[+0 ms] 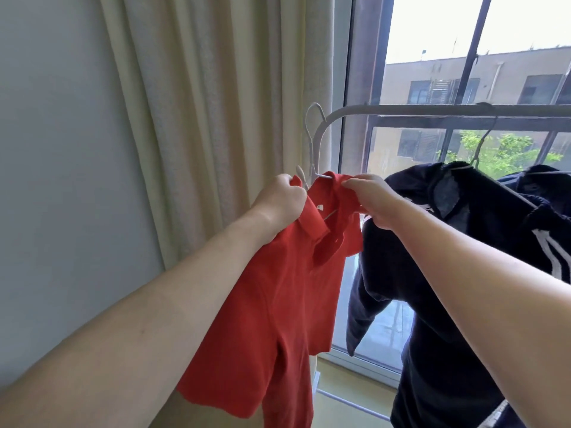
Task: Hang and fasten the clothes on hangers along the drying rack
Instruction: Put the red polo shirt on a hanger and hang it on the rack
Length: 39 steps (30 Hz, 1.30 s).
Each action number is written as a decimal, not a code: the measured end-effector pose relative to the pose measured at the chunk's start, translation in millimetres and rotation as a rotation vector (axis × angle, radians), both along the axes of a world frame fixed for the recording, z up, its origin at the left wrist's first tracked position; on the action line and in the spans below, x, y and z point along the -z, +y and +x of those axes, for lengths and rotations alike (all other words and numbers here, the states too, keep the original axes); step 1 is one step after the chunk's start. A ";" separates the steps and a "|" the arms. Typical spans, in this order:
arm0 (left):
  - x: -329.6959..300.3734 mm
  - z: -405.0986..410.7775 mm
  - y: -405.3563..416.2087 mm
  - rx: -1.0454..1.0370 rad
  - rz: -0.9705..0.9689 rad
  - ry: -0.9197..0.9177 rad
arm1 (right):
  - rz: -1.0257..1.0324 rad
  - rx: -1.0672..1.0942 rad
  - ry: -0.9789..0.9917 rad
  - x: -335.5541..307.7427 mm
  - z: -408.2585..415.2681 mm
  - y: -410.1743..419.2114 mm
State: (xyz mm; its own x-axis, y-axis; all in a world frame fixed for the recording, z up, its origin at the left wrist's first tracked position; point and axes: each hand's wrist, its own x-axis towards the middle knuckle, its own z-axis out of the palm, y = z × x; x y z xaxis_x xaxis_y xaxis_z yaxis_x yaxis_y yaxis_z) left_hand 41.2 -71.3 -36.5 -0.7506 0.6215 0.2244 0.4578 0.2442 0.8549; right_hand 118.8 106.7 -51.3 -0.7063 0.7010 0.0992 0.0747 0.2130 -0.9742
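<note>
While the white hanger [312, 143] hooks the rack [432, 110], both hands, left hand [279, 200] and right hand [375, 199], pinch the red shirt [278, 304] collar

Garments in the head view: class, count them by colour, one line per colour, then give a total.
Red collared polo shirt: 1
Dark navy jacket with white stripes: 1
Total: 2, though the navy fabric at the right edge may be another piece.

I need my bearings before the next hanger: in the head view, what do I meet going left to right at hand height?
Wall → curtain → left hand → red shirt → right hand → dark jacket.
</note>
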 end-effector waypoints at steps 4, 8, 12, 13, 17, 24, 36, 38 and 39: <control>6.7 4.5 33.8 -0.048 -0.003 0.039 | -0.025 -0.011 0.008 0.9 -8.3 32.8; 4.0 6.1 68.0 -0.167 -0.026 0.158 | -0.037 -0.047 0.056 -3.1 -22.6 59.4; -3.9 4.2 95.6 -0.232 -0.083 0.235 | -0.024 -0.079 0.097 -10.7 -35.7 79.6; -6.8 3.3 102.8 -0.245 -0.080 0.244 | -0.018 -0.080 0.104 -13.0 -38.8 86.2; -19.6 0.0 128.4 -0.278 -0.086 0.253 | 0.013 -0.080 0.123 -23.2 -49.0 109.7; -34.7 -5.6 160.9 -0.326 -0.119 0.227 | -0.025 -0.100 0.138 -31.9 -61.2 138.6; -39.9 5.7 174.8 -0.328 -0.165 0.303 | -0.098 -0.083 0.213 -30.3 -66.8 159.6; -40.5 10.0 175.7 -0.320 -0.187 0.309 | -0.103 -0.079 0.200 -31.0 -64.6 162.4; -40.3 12.4 175.8 -0.316 -0.200 0.310 | -0.105 -0.068 0.162 -28.6 -64.8 164.9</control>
